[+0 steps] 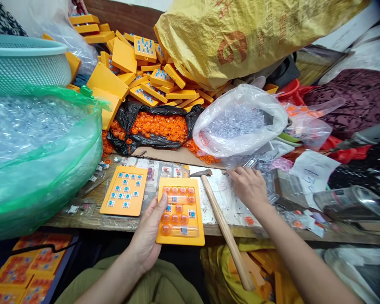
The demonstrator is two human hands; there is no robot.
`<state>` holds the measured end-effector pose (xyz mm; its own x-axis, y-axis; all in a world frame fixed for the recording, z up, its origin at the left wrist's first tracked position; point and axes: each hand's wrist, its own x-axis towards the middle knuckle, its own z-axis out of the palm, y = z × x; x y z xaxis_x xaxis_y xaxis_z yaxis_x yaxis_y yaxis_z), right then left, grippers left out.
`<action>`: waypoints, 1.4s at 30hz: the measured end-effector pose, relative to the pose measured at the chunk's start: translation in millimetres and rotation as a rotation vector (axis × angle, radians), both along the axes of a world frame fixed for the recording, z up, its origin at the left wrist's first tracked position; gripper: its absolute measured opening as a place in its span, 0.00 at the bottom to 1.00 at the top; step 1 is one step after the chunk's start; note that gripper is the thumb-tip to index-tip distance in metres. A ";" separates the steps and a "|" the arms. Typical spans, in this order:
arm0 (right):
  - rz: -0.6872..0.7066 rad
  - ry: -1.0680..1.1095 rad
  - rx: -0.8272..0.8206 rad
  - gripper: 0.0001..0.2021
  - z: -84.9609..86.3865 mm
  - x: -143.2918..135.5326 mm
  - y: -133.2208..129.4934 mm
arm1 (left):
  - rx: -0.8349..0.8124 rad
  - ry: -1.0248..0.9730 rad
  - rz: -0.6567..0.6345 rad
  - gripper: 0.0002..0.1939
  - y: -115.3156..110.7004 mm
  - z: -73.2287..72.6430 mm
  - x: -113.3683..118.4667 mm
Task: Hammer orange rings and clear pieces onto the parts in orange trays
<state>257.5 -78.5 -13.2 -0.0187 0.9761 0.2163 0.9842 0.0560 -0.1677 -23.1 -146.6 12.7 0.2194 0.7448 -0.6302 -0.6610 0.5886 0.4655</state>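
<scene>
Basket (pixel 28 65), pale blue, shows behind a green bag (pixel 53 181) of clear pieces (pixel 25 126) at far left, while a switch-studded yellow plate (pixel 129 192) lies on the tabletop (pixel 120 223). A worker's left grip (pixel 150 232) is closed on the left side of a capped plate (pixel 181 211), thumb on its face, over the tabletop's front edge; orange caps (pixel 175 218) fill most of that face. Beside it, a hammer (pixel 225 228) lies with its handle jutting past the edge. At right, the right grip (pixel 251 185), fingers bent, is just in front of a white bag (pixel 209 145); whether it holds anything cannot be told.
</scene>
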 end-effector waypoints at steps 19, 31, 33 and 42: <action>-0.130 0.243 0.156 0.15 0.7 -29.8 -18.4 | 0.016 -0.001 -0.033 0.21 1.4 -4.6 -6.4; -0.170 -0.265 -0.205 0.16 64.2 -30.0 152.3 | 0.110 -0.027 -0.144 0.22 -0.2 -9.2 -8.2; -0.157 -0.308 -0.244 0.16 61.1 -24.3 157.2 | 0.124 -0.033 -0.155 0.24 -1.9 -10.3 -9.1; -0.137 -0.231 0.077 0.13 51.4 -9.3 130.1 | 0.115 -0.041 -0.167 0.24 -1.2 -12.1 -8.5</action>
<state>248.1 51.6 38.2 0.0546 0.9538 0.2953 0.9952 -0.0761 0.0616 -31.6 -147.8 0.6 0.3696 0.7628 -0.5307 -0.5789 0.6357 0.5106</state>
